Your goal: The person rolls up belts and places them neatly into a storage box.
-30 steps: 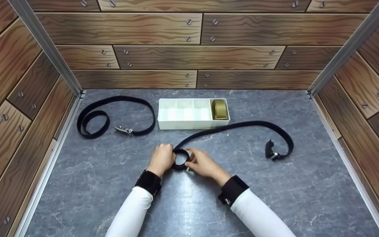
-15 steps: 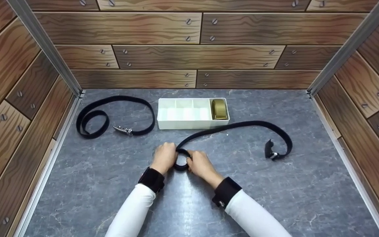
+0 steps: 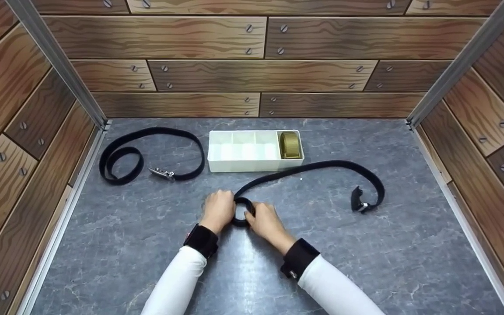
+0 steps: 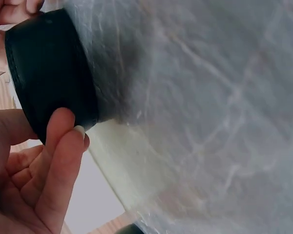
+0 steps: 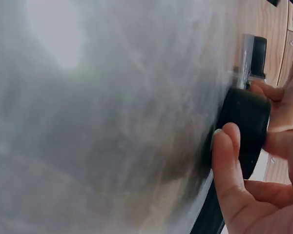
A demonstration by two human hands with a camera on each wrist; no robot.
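Observation:
A black belt lies on the grey tabletop, its near end wound into a small upright-edged coil between my hands. My left hand grips the coil's left side; in the left wrist view its fingertips press the outside of the black band. From the right, my right hand pinches the coil, thumb at the inside of the ring and fingers along the outside. The belt's tail runs away from the coil and curves right to a buckle.
A white divided box stands behind the coil, with a gold-brown rolled band in its right compartment. Another black belt with a silver buckle lies loosely curled at left. Wood-patterned walls enclose the back and sides.
My right hand has closed in on the coil, and its thumb has moved to the inside of the ring. The coil and left hand shifted slightly right; the belt's far bend moved slightly left.

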